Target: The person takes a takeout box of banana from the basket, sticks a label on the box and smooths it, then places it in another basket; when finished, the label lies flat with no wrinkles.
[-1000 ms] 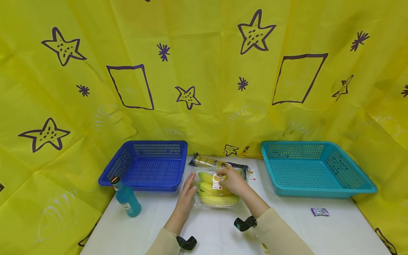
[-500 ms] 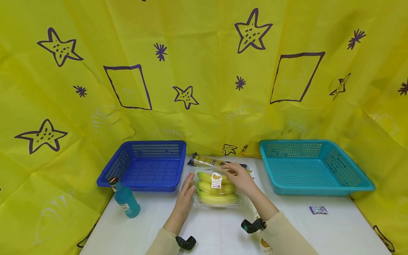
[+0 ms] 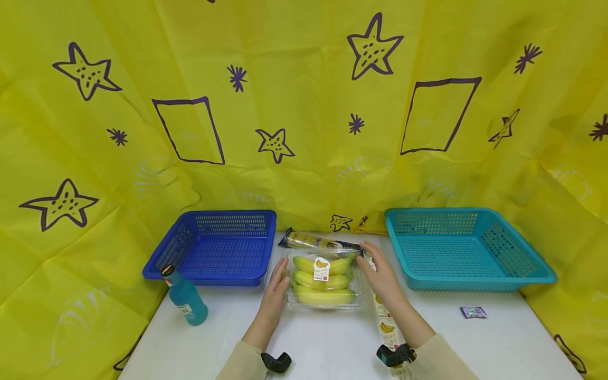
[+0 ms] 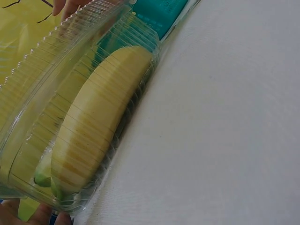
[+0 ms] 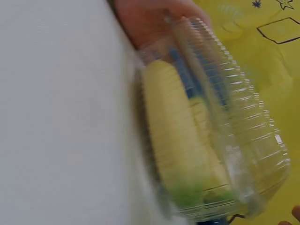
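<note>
A clear plastic clamshell box [image 3: 358, 295] with several bananas [image 3: 323, 296] inside lies on the white table. On its lid is a white banana sticker [image 3: 321, 269]. My left hand [image 3: 273, 295] rests along the box's left side, fingers straight. At the right side, my right hand [image 3: 382, 277] has its fingers spread, close to the box's edge. In the left wrist view, the box [image 4: 84, 117] shows with left fingertips at its lower end. The right wrist view shows the box [image 5: 187, 131] with the left hand [image 5: 154, 21] at its far end.
Behind the box lies a noodle-like packet [image 3: 309, 241]. A strip of banana stickers [image 3: 387, 327] runs under my right forearm. A blue basket [image 3: 256, 274] and a blue bottle [image 3: 189, 301] stand left; a teal basket [image 3: 480, 283] and a small purple packet [image 3: 473, 312] are right.
My right hand has let go of the sticker, which now lies on the lid, and moved right to the box's right side with fingers spread. The left hand has stayed by the box.
</note>
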Action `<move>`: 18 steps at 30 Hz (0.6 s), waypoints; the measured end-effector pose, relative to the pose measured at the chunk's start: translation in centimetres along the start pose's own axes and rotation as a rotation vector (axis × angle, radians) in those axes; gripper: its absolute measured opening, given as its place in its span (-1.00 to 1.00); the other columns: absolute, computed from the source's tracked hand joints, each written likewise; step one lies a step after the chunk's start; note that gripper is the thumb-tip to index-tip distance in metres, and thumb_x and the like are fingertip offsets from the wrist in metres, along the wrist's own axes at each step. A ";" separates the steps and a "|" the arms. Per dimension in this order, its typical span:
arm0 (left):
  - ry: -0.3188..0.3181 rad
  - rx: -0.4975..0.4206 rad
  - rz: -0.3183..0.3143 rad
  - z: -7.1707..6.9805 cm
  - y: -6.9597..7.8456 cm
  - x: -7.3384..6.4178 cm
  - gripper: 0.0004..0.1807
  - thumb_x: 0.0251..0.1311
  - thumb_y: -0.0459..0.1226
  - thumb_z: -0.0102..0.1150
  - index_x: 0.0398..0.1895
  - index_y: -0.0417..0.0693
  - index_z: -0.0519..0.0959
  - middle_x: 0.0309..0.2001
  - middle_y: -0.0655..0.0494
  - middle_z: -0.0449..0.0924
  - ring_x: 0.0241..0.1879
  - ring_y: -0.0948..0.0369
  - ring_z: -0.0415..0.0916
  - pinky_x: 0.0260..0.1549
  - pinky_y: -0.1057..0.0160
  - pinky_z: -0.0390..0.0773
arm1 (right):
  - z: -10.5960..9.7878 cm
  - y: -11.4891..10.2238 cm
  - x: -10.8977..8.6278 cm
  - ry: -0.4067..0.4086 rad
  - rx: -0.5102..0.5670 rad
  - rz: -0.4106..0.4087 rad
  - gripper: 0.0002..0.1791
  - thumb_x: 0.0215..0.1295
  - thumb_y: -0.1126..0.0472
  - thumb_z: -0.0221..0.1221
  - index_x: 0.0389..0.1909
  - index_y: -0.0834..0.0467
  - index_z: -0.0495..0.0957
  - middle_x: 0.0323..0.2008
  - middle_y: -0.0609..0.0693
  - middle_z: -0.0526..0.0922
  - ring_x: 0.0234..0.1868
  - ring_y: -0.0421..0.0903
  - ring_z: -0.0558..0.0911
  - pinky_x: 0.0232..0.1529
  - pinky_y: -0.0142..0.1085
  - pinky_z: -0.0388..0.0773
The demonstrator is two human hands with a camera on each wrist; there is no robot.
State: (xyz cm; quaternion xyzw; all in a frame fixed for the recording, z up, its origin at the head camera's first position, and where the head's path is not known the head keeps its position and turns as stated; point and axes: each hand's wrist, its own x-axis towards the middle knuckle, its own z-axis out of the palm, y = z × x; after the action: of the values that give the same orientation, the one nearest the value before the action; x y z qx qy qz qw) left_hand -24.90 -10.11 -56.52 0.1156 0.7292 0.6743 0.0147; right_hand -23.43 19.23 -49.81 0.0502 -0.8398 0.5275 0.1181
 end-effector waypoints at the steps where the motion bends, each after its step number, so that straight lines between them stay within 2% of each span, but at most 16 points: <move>1: 0.002 -0.002 -0.004 0.0 0.0 0.0 -0.44 0.53 -0.17 -0.19 0.55 0.22 0.11 0.61 0.10 -0.16 0.59 -0.03 -0.24 0.52 -0.17 -0.12 | 0.1 0.2 -0.3 -0.002 0.011 0.031 -0.45 0.52 0.09 0.02 0.43 0.19 0.25 0.52 0.19 0.12 0.54 0.22 0.07 0.49 0.19 0.08; 6: 0.009 -0.010 -0.032 0.1 0.0 -0.1 -0.44 0.53 -0.15 -0.20 0.55 0.28 0.11 0.61 0.07 -0.17 0.58 -0.07 -0.21 0.51 -0.19 -0.09 | 0.6 0.9 -1.4 -0.035 0.136 0.197 -0.35 0.57 -0.03 -0.11 0.55 0.10 0.02 0.58 0.20 -0.07 0.57 0.25 -0.06 0.51 0.23 -0.06; 9: 0.008 -0.017 -0.043 0.0 -0.1 -0.1 -0.44 0.53 -0.15 -0.20 0.54 0.33 0.12 0.61 0.04 -0.16 0.58 -0.07 -0.20 0.51 -0.19 -0.09 | 0.9 1.2 -1.9 -0.081 0.222 0.260 -0.32 0.58 -0.07 -0.16 0.58 0.05 -0.09 0.59 0.20 -0.12 0.57 0.26 -0.08 0.51 0.26 -0.11; 14: -0.001 -0.014 -0.031 0.0 -0.1 -0.1 -0.44 0.53 -0.15 -0.20 0.55 0.31 0.11 0.61 0.01 -0.16 0.58 -0.08 -0.21 0.51 -0.20 -0.08 | 1.7 1.6 -2.3 -0.122 0.284 0.268 -0.31 0.59 -0.04 -0.20 0.59 0.06 -0.15 0.60 0.18 -0.19 0.58 0.25 -0.17 0.52 0.26 -0.24; 18: -0.004 -0.011 -0.030 0.0 -0.1 -0.1 -0.44 0.53 -0.13 -0.20 0.55 0.30 0.10 0.61 0.01 -0.16 0.58 -0.08 -0.20 0.51 -0.19 -0.07 | 2.4 1.7 -2.4 -0.120 0.295 0.266 -0.31 0.58 -0.01 -0.17 0.59 0.10 -0.14 0.59 0.19 -0.20 0.57 0.28 -0.16 0.52 0.23 -0.19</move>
State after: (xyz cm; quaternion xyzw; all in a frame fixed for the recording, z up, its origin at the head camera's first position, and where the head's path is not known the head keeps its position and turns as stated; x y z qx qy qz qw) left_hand -24.83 -10.15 -56.65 0.1060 0.7273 0.6776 0.0267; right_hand -21.85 17.78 -52.88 -0.0132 -0.7583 0.6517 -0.0117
